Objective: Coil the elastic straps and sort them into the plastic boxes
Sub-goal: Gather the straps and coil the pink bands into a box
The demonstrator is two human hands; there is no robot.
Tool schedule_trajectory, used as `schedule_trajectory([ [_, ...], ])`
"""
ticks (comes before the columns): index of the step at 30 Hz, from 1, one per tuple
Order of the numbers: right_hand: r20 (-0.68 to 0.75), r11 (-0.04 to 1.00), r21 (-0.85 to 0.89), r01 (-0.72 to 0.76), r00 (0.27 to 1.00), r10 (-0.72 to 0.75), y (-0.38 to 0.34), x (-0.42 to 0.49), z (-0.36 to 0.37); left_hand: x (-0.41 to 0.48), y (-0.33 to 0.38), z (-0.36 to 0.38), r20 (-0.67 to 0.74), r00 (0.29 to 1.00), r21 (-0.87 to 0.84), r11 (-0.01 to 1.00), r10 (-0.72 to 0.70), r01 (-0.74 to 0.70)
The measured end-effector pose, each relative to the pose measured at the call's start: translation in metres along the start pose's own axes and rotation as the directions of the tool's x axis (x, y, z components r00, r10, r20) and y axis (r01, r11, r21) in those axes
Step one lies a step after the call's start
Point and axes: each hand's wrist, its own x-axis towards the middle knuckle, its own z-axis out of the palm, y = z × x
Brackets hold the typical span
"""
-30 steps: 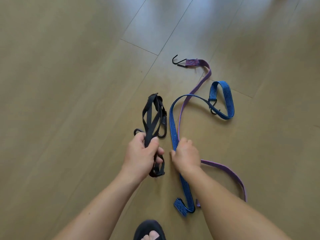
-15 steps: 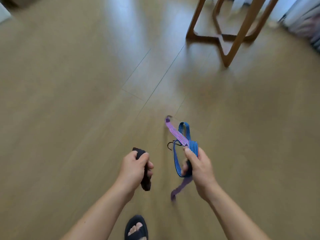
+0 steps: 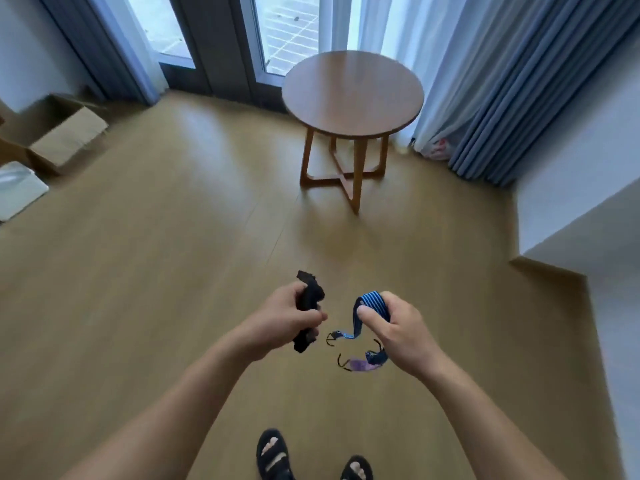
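One head-worn view, seemingly from standing height, faces forward and down: floor [image 3: 173,271] below, window [image 3: 287,32] far ahead.

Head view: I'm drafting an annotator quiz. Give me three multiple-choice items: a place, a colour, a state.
1. The black strap is: A on the table; B in the left hand; C on the floor.
2. The striped strap pinched by the right hand is: A red; B green; C blue.
3. The hooked ends of the right hand's straps: A lie on the floor; B dangle loose; C rest on the table.
Answers: B, fingers curl round it; C, blue stripes show; B, they hang below the fist.
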Motion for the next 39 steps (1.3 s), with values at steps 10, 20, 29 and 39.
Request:
schedule_trajectory([
  [10, -0.132, 0.959, 0.240, 0.150, 0.984, -0.121, -0.070, -0.128, -0.110, -0.058, 0.119, 0.095, 0.108, 0.967, 0.125, 0.962, 0.231, -0.244],
  [20, -0.227, 0.958, 0.286, 0.003, 0.972, 0.065, -0.075, -0.213, -0.132, -0.080, 0.171, 0.155, 0.300, 0.928, 0.096, 0.961, 0.222, -0.261],
  [29, -0.528, 0.932, 0.357, 0.056, 0.835, 0.152, -0.066, -0.259, -0.109, -0.096, 0.174, 0.188, 0.545, 0.810, 0.074, 0.950, 0.216, -0.303],
  [39, -0.637, 0.872, 0.490, -0.016, 0.676, 0.371, -0.056, -0.300, -0.087, -0.105, 0.170, 0.201, 0.716, 0.682, 0.339, 0.780, 0.149, -0.526],
])
